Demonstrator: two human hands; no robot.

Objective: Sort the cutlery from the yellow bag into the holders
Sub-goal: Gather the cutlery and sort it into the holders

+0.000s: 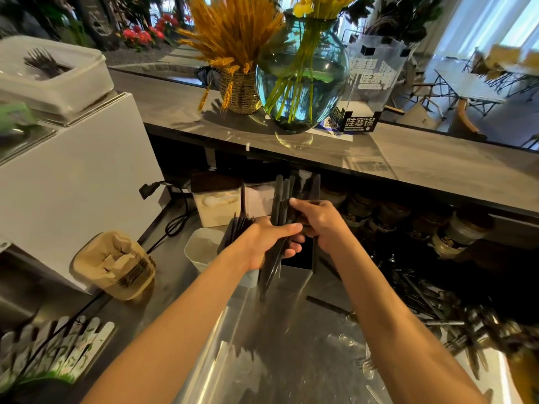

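A bundle of long black cutlery (280, 199) stands nearly upright in the middle of the head view. My left hand (271, 243) grips it low down, fingers curled round the handles. My right hand (316, 218) holds the same bundle higher up from the right side. Right behind the hands is a square metal holder (297, 275) with a dark inside. A white holder (201, 249) sits to its left, with more black cutlery (237, 225) standing behind my left wrist. Loose black cutlery (423, 293) lies piled at the right, and the yellow bag (525, 371) shows at the lower right edge.
A steel counter (277, 345) carries a few clear plastic forks (367, 365). A beige holder (113, 265) with forks stands at the left, beside a white appliance (75, 176). An upper shelf (408, 158) holds a blue glass vase (302, 83). Jars (458, 231) line the back right.
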